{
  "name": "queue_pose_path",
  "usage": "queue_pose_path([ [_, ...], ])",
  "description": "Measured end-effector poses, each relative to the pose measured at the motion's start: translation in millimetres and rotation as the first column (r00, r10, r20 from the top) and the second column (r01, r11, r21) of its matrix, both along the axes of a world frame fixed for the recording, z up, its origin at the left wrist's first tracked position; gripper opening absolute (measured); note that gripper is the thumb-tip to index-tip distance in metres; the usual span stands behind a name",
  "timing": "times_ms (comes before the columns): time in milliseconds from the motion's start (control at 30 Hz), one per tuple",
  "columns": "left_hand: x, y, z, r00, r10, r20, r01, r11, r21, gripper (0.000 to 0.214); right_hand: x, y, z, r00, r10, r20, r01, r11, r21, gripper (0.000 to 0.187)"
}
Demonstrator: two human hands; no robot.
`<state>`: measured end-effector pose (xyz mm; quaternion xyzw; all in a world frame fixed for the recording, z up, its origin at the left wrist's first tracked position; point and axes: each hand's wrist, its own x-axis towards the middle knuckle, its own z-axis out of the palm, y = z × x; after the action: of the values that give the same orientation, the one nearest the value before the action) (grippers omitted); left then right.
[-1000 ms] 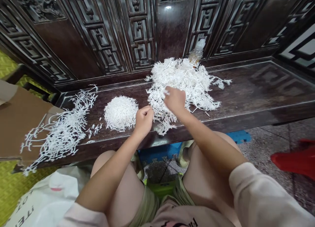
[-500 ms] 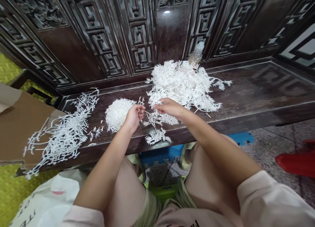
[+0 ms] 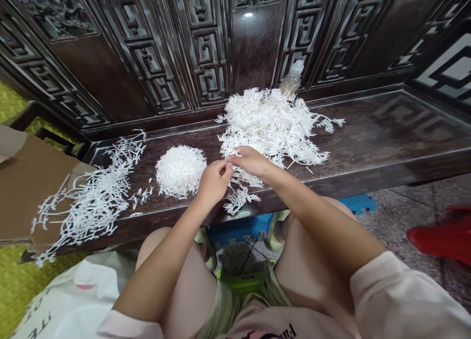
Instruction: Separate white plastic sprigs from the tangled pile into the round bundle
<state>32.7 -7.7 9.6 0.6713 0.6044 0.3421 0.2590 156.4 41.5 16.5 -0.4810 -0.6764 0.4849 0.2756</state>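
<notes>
My left hand (image 3: 215, 183) and my right hand (image 3: 250, 161) meet over the near edge of a large heap of white branched sprigs (image 3: 272, 123), which looks like plastic. Their fingertips almost touch, and both pinch thin white strands at the heap's edge. A dense, round mound of white sprigs (image 3: 180, 171) lies just left of my left hand. A loose spread of sprigs (image 3: 99, 199) reaches past the left end of the bench. A small sprig clump (image 3: 239, 200) hangs below my hands at the bench's front edge.
The sprigs lie on a dark carved wooden bench (image 3: 386, 128), with a carved panel behind it. A plastic bottle (image 3: 292, 77) stands behind the heap. A cardboard sheet (image 3: 33, 182) lies at left, a white bag (image 3: 73, 299) below, and a red object (image 3: 441, 238) on the floor at right.
My left hand has moved right, away from the round mound, and its fingers have curled closer to my right hand. The strands below my hands have shifted slightly.
</notes>
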Motion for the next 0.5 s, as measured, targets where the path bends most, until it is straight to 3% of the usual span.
queue_pose_path([
  [200, 9, -11, 9.8, 0.995, 0.085, 0.051, -0.085, 0.996, 0.005, 0.022, -2, 12, -5.3, 0.954, -0.268, 0.135, 0.244, 0.955, 0.168, 0.026],
  [333, 7, -25, 24.2, 0.98, 0.077, 0.183, -0.083, 0.996, 0.024, 0.02, 24, 48, -12.5, 0.825, -0.551, 0.123, 0.52, 0.827, 0.213, 0.041],
  [400, -9, -17, 24.6, 0.959, 0.141, 0.245, -0.135, 0.99, -0.04, 0.016, 34, 61, -17.8, 0.831, -0.539, 0.14, 0.51, 0.837, 0.195, 0.045],
  [500, -50, 13, 10.8, 0.89, 0.347, 0.296, -0.331, 0.938, -0.103, 0.013, 31, 62, -24.7, 0.912, -0.378, 0.159, 0.367, 0.926, 0.093, 0.047],
])
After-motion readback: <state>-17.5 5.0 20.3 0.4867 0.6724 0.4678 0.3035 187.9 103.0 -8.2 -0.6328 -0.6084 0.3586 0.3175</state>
